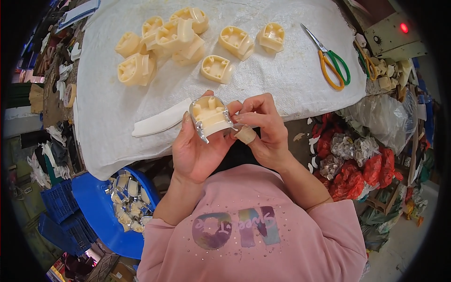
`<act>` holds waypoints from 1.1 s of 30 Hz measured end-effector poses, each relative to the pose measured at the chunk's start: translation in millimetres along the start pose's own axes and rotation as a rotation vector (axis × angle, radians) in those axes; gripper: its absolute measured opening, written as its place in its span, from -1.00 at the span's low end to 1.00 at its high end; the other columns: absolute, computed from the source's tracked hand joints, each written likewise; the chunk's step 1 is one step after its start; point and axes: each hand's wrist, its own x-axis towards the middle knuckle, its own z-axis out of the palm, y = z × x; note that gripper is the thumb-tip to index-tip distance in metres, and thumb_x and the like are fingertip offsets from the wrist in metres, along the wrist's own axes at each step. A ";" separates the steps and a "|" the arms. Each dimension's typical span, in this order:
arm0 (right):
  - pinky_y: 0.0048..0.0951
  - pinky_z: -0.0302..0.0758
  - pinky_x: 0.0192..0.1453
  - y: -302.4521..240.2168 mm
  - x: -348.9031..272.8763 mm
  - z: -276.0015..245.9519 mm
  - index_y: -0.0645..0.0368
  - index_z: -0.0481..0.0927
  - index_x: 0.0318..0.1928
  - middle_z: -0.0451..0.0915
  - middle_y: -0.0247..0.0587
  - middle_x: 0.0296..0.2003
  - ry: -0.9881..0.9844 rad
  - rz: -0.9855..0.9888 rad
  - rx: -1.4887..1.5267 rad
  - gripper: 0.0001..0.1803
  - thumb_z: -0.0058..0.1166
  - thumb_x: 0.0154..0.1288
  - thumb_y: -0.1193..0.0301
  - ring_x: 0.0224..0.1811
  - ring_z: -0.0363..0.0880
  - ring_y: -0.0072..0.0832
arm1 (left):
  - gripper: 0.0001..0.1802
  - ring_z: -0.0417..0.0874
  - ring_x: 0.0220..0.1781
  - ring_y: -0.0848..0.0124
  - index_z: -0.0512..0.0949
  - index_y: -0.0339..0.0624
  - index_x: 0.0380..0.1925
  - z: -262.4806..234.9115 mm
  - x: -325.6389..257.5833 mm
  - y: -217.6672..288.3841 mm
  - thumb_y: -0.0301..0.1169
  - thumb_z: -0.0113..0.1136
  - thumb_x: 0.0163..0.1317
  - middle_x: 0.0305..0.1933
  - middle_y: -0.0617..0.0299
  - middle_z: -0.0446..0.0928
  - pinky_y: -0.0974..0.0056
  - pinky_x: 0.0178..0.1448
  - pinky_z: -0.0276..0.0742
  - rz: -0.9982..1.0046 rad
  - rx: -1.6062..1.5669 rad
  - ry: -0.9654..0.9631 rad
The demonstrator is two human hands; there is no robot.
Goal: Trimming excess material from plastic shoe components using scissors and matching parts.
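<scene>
My left hand (193, 149) holds up a cream plastic cap-like part (209, 113), its hollow side with inner posts facing up. A shiny silver strip (199, 128) runs round the part's curved rim. At the part's right side, my right hand (267, 128) pinches the strip's edge between thumb and forefinger; the exact contact is partly hidden. A tan wrap covers the right thumb. Under the left hand, a long white strip (159, 118) lies on the white cloth (282, 89). Several similar cream parts (217, 69) stand farther back, some piled at the left.
Scissors (330, 63) with orange and green handles lie at the right of the cloth. A blue tub (94, 207) at lower left contains silver-edged cream pieces. Red and clear plastic bags (350, 178) sit low on the right. A machine (397, 35) with a red light stands far right.
</scene>
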 end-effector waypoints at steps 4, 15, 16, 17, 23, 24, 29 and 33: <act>-0.43 0.41 -0.18 5.4 -1.6 3.2 0.06 0.50 -0.11 0.36 -0.16 -0.22 0.033 -0.107 -0.035 -0.62 0.17 0.03 0.65 -0.19 0.35 -0.35 | -0.41 0.31 0.28 0.28 0.17 0.02 0.31 7.2 0.9 -11.1 -0.06 -0.04 0.34 0.25 0.11 0.30 0.07 0.28 0.26 0.006 0.000 0.080; -0.47 0.41 -0.26 -0.8 -2.3 -3.7 0.12 0.44 -0.15 0.32 -0.18 -0.26 0.083 0.000 0.054 -0.82 0.04 0.24 0.58 -0.26 0.35 -0.45 | -0.28 0.36 0.22 0.32 0.17 -0.25 0.27 -4.3 3.7 -20.1 -0.06 0.13 0.26 0.17 0.16 0.37 0.18 0.29 0.24 0.061 0.236 -0.047; -0.49 0.41 -0.24 -0.8 -3.2 -5.0 0.14 0.44 -0.16 0.33 -0.18 -0.26 0.088 0.099 0.214 -0.85 0.03 0.27 0.56 -0.26 0.36 -0.47 | -0.25 0.38 0.19 0.34 0.20 -0.26 0.26 4.5 5.4 -17.2 -0.07 0.21 0.20 0.15 0.18 0.38 0.22 0.27 0.27 0.051 0.407 -0.022; -0.51 0.40 -0.22 -0.6 -3.7 -6.5 0.16 0.45 -0.16 0.34 -0.18 -0.25 0.094 0.198 0.376 -0.88 0.02 0.29 0.53 -0.26 0.37 -0.48 | -0.22 0.40 0.17 0.37 0.22 -0.28 0.24 9.7 6.6 -15.0 -0.09 0.30 0.14 0.13 0.19 0.38 0.25 0.24 0.31 0.042 0.578 0.004; -0.41 0.42 -0.09 -0.1 9.6 -61.0 0.19 0.49 -0.13 0.45 -0.26 -0.34 -0.027 0.072 -0.160 -0.81 0.04 0.22 0.57 -0.27 0.46 -0.45 | -0.20 0.43 0.12 0.41 0.31 -0.30 0.16 11.3 10.0 4.7 -0.27 0.49 -0.05 0.06 0.22 0.38 0.32 0.18 0.36 0.074 1.111 0.041; -0.36 0.43 -0.07 1.8 16.0 -81.8 0.20 0.50 -0.12 0.48 -0.26 -0.36 0.027 0.020 -0.377 -0.78 0.04 0.20 0.58 -0.27 0.48 -0.43 | -0.23 0.43 0.09 0.41 0.32 -0.30 0.14 1.9 10.0 10.1 -0.29 0.48 -0.04 0.02 0.23 0.37 0.35 0.19 0.33 0.171 1.340 0.040; -0.24 0.43 0.03 30.7 38.9 -208.0 0.20 0.52 0.02 0.51 -0.05 -0.19 0.258 0.062 -1.293 -0.60 0.11 0.11 0.55 -0.08 0.47 -0.20 | -0.28 0.43 0.04 0.41 0.37 -0.29 0.09 3.4 13.5 13.1 -0.34 0.48 -0.08 -0.04 0.25 0.37 0.35 0.19 0.30 0.302 1.650 0.013; -0.22 0.41 0.05 36.7 42.2 -226.5 0.13 0.48 0.11 0.46 0.00 -0.12 0.012 0.347 -1.377 -0.53 0.08 0.12 0.57 0.01 0.40 -0.12 | -0.33 0.42 0.05 0.40 0.41 -0.29 0.04 3.5 15.4 9.5 -0.35 0.47 -0.10 -0.04 0.23 0.37 0.34 0.20 0.28 0.316 1.706 0.012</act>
